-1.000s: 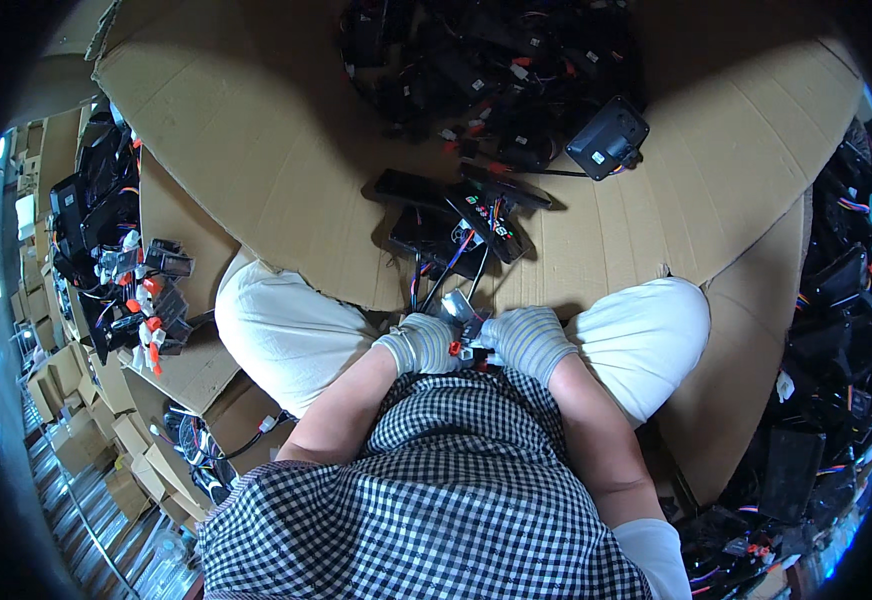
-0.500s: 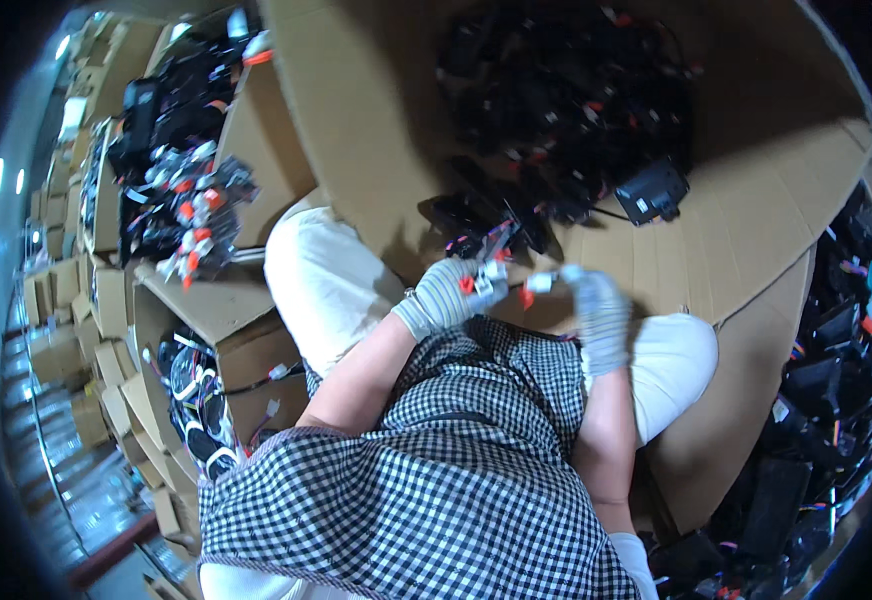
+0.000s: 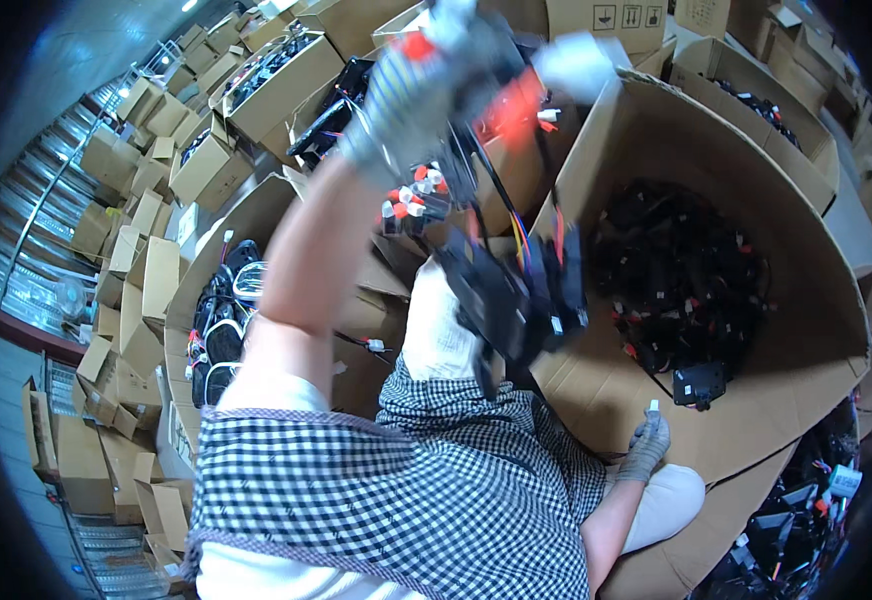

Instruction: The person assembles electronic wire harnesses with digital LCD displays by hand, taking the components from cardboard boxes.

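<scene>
Black units [image 3: 501,300], coloured wires [image 3: 520,240] gripped by left hand [image 3: 401,105] — right hand's [image 3: 646,447] grip, can't tell

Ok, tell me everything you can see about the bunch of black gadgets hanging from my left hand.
The bunch of black gadgets is several flat, plastic-looking cases on black and coloured wires, with blurred red and white pieces near the top. The raised left hand grips it above, so the cases dangle close together, overlapping the white trouser leg in view. Blur hides their count.

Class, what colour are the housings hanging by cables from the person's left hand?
The housings are black, seen best in the head view.
</scene>
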`<state>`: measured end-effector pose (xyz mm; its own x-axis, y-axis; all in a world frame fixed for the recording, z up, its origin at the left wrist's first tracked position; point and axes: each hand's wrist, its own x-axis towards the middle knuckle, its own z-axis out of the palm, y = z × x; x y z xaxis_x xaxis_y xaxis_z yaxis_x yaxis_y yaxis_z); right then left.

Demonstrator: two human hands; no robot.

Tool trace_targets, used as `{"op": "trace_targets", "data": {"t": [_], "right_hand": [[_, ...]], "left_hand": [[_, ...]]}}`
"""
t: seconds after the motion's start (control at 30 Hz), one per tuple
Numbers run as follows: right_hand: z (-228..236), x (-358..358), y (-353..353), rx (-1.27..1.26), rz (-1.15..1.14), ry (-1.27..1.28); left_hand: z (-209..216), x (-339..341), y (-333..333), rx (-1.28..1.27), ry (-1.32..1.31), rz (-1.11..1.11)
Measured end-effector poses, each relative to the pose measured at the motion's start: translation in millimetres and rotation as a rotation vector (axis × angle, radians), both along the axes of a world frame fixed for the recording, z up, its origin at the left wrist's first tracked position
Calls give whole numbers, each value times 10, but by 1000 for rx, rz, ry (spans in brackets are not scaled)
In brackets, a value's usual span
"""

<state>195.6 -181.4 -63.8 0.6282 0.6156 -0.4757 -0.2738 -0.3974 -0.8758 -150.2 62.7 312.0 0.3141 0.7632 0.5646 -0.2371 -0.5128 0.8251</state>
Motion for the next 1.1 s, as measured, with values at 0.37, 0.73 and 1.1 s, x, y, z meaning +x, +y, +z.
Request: {"op": "trace_targets", "data": {"t": [0.37, 0.73, 1.1], "right_hand": [[-354, -18, -112, 29, 74, -171], [227, -130, -88, 91, 487, 152], [78, 658, 566, -338, 1119, -496]], "left_hand": [[1035, -577, 1042, 390, 905, 1024], [-1459, 537, 117, 721, 1231, 307], [-4096, 2460, -211, 123, 1698, -483]]}}
